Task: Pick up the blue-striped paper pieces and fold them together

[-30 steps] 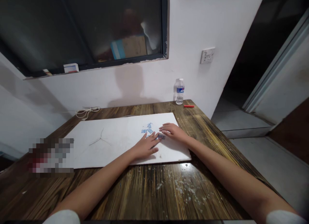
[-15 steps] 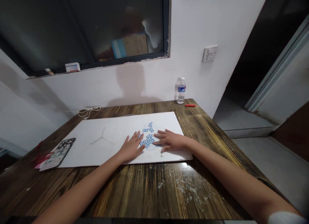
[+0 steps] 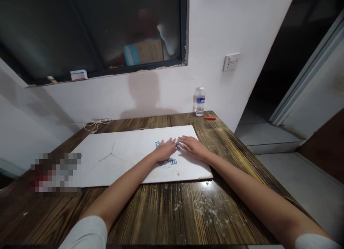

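Observation:
Several small white pieces with blue outlines [image 3: 173, 162] lie scattered on a white board [image 3: 139, 143]. My left hand [image 3: 166, 150] rests palm down over them, its fingers stretched out and covering part of the group. Close to its fingertips, my right hand [image 3: 192, 147] reaches in from the right with its fingers extended, low over the board. Neither hand appears to grip anything. What lies beneath the palms is hidden, and the kind of the pieces is too small to tell.
The board lies on a dark wooden table [image 3: 161, 213] with pale specks near its front. A water bottle [image 3: 200, 103] and a red stick-like object [image 3: 210, 118] are at the back right. A white cable [image 3: 96, 124] lies back left; a pixelated patch hides something at left.
My left hand has moved right and slightly away from me, now over the blue-outlined pieces. My right hand has shifted slightly away from me. Some pieces have moved together beneath the hands.

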Motion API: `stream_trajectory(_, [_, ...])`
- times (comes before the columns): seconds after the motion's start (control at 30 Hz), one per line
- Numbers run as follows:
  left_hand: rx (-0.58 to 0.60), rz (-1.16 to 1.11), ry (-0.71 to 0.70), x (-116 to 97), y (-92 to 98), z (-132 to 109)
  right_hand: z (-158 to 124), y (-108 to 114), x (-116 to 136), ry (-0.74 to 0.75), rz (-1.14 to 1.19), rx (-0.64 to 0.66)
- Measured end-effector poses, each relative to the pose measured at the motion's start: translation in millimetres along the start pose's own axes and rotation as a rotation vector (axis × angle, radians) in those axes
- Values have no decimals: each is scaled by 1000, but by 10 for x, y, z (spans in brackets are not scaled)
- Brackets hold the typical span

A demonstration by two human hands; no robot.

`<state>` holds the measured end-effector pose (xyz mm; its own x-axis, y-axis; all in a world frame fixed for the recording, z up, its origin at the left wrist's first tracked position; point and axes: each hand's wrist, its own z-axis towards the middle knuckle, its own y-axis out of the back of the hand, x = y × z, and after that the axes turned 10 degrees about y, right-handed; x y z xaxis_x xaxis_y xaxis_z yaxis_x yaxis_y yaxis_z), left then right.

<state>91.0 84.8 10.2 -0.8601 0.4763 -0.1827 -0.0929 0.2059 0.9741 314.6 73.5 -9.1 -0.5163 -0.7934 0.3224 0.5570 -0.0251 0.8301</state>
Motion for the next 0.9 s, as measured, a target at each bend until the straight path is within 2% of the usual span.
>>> stream_trajectory(0.13, [36, 41, -215, -248, -53, -337, -45, -20, -75, -6, 37, 120])
stream_trajectory(0.23, [9, 72, -238, -324, -81, -694, -45, -11, -85, 39, 64, 191])
stream_trajectory(0.37, [8, 98, -146, -223, -100, -1111, -33, 30, -123, 60, 102, 215])
stream_trajectory(0.5, [-26, 134, 21, 56, -133, -1309, -31, 65, -190, 82, 133, 240])
stream_trajectory(0.6, [-40, 146, 116, 259, -148, -1268, -28, 56, -190, 62, 99, 228])
stream_trajectory(0.7, [-36, 138, 189, 369, -125, -1073, -21, 13, -108, 24, 30, 220])
stream_trajectory(0.8, [-57, 100, 215, 379, -80, -788, -11, -39, 21, -17, -16, 226])
stream_trajectory(0.9, [-56, 84, 219, 298, -46, -491, -2, -82, 126, -38, -32, 227])
